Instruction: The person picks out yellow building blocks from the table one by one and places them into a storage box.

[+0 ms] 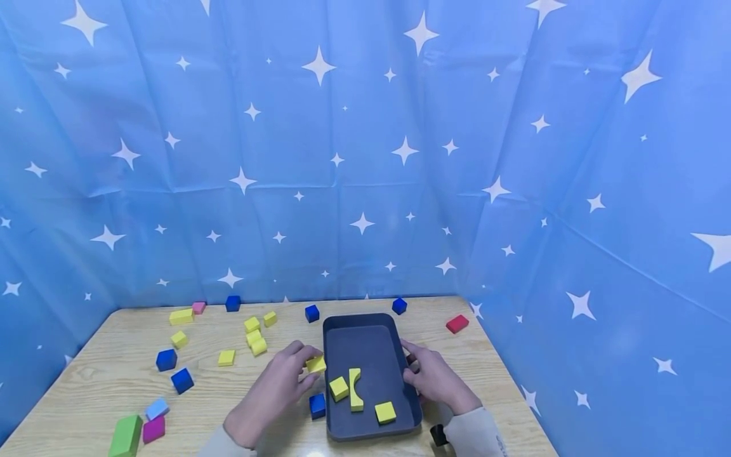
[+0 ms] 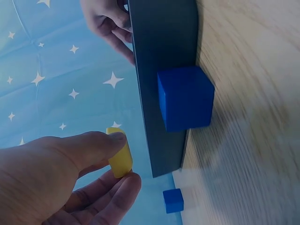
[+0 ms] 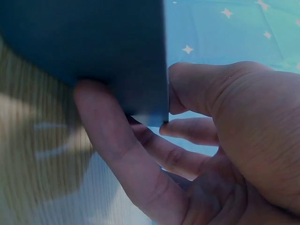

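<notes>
My left hand pinches a yellow block between thumb and fingertips, just over the left rim of a dark grey tray. In the left wrist view that yellow block is held above the table, beside the tray wall. My right hand grips the tray's right side, its thumb at the rim and a finger against the outer wall. Inside the tray lie a yellow cube, a yellow arch block and a flat yellow block.
A blue cube stands by the tray's left wall. Several yellow blocks and blue cubes lie to the left, with a green block and a magenta block near the front. A red block lies at the right. A starry curtain hangs behind the table.
</notes>
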Demonstrator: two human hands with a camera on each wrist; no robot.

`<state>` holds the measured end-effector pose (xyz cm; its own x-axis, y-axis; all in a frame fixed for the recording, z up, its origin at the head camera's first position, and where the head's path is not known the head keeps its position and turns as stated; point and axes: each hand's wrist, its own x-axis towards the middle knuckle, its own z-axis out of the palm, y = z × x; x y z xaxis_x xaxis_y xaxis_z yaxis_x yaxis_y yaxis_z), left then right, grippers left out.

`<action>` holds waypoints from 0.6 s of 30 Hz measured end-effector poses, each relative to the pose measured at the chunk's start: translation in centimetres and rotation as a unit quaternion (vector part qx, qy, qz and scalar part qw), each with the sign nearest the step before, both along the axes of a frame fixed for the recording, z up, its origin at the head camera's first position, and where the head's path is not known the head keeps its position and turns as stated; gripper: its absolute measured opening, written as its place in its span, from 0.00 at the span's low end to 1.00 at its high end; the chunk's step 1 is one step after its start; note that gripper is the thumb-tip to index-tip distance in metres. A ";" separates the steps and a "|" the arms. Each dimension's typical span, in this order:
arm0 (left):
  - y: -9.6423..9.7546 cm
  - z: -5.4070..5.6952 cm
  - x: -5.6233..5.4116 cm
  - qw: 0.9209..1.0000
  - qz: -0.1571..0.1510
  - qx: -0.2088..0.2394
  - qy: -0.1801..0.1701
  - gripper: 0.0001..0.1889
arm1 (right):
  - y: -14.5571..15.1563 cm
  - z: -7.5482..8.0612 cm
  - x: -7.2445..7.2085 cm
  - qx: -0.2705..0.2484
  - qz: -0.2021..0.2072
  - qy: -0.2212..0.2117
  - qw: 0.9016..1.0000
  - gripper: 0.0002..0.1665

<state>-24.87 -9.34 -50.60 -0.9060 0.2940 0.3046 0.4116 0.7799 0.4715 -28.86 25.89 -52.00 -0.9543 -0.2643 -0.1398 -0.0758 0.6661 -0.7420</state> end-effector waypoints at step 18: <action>2.9 -0.3 -1.2 0.999 -0.034 -0.014 -0.007 0.14 | -0.3 0.1 0.1 0.003 0.021 0.005 1.000 0.46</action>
<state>-26.08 -6.48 -50.93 -0.8875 0.3638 0.2827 0.4581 0.7628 0.4565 -28.74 25.58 -51.89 -0.9439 -0.3027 -0.1319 -0.1104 0.6660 -0.7378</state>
